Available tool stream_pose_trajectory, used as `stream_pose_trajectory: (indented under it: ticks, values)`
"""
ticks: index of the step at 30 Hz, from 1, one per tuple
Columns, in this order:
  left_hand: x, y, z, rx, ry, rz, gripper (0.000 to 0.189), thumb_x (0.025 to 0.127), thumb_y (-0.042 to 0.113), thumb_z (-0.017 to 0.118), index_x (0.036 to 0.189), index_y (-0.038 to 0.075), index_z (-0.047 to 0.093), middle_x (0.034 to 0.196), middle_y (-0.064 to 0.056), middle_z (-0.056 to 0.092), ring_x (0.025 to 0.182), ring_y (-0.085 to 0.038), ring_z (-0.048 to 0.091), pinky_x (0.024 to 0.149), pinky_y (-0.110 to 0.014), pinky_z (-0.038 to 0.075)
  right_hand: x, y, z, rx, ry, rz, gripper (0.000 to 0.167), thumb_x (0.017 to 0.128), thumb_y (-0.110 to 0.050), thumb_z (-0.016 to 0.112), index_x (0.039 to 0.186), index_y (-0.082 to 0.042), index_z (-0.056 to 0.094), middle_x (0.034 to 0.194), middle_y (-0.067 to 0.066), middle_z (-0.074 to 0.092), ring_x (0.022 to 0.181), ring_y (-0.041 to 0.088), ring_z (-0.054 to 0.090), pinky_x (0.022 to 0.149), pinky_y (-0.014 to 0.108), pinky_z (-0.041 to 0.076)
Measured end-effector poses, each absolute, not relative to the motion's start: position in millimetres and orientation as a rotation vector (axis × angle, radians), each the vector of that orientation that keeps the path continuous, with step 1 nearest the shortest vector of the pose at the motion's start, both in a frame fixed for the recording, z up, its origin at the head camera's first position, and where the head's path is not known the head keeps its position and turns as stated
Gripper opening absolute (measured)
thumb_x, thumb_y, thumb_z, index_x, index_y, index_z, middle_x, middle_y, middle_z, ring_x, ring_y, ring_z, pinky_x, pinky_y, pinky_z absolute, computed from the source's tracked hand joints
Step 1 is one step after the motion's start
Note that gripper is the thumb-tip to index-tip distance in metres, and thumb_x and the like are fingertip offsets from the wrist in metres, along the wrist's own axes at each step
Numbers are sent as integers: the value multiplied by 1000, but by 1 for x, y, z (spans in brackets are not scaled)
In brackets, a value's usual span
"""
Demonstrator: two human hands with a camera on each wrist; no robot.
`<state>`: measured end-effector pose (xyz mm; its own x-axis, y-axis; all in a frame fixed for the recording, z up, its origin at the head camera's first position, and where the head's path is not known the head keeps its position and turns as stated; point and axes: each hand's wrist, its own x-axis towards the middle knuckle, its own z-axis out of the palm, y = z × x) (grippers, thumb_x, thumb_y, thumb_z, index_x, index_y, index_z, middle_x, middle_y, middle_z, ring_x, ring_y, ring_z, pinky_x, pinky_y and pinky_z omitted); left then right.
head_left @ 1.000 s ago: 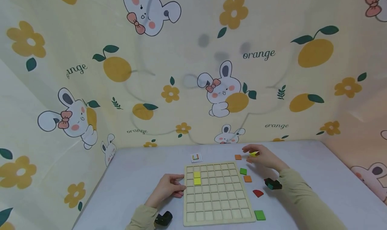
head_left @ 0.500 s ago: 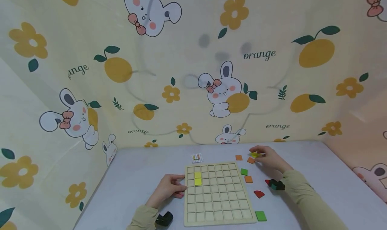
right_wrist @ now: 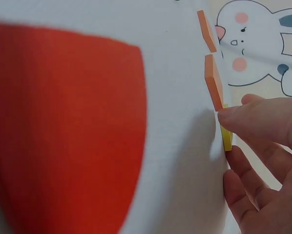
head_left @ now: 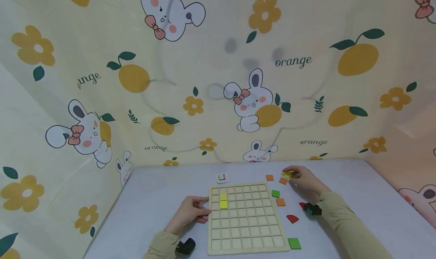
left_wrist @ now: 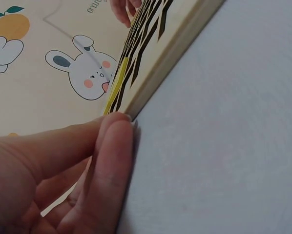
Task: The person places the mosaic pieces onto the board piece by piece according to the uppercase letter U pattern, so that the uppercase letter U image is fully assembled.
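A pale wooden grid board (head_left: 246,251) lies flat on the table, with two yellow square tiles (head_left: 223,204) in neighbouring cells near its upper left. My left hand (head_left: 190,210) grips the board's left edge, its fingertips right at the rim in the left wrist view. Beyond the board's far right corner, my right hand (head_left: 304,178) pinches a yellow tile (right_wrist: 227,136) close over the table. Thumb and fingers partly hide this tile. Beside it lie an orange tile (head_left: 283,180) and another orange tile (head_left: 270,177).
Along the board's right side lie a green tile (head_left: 275,193), an orange tile (head_left: 281,202), a red quarter-round piece (head_left: 292,219) and a larger green tile (head_left: 294,243). A small patterned card (head_left: 223,178) lies behind the board. A rabbit-print cloth (head_left: 211,69) hangs behind the table.
My right hand has moved slightly right and down with the yellow tile, uncovering the orange tile beside it. The red piece by the right wrist has come into view. The left hand stays at the board.
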<state>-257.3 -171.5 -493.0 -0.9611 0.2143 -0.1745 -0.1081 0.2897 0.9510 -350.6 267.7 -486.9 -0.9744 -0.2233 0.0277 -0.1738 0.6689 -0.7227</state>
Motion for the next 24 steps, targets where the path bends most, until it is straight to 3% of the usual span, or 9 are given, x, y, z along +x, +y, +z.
stream_pose_trajectory:
  ticks: [9, 24]
  values:
    - [-256, -170, -493, 86, 2304, 1714, 56, 79, 0, 75, 130, -6, 54, 76, -11, 67, 59, -16, 66, 57, -32, 60, -339, 272, -486, -282, 2813, -1219, 35, 87, 0, 65, 122, -5, 62, 125, 17, 55, 108, 35, 49, 90, 49, 49]
    - [-255, -171, -491, 91, 2307, 1707, 56, 79, 1, 75, 131, -6, 53, 77, -11, 67, 60, -17, 66, 58, -32, 60, -321, 288, -486, -302, 2813, -1135, 32, 86, -1, 68, 118, -4, 65, 117, 13, 60, 100, 28, 52, 86, 43, 52]
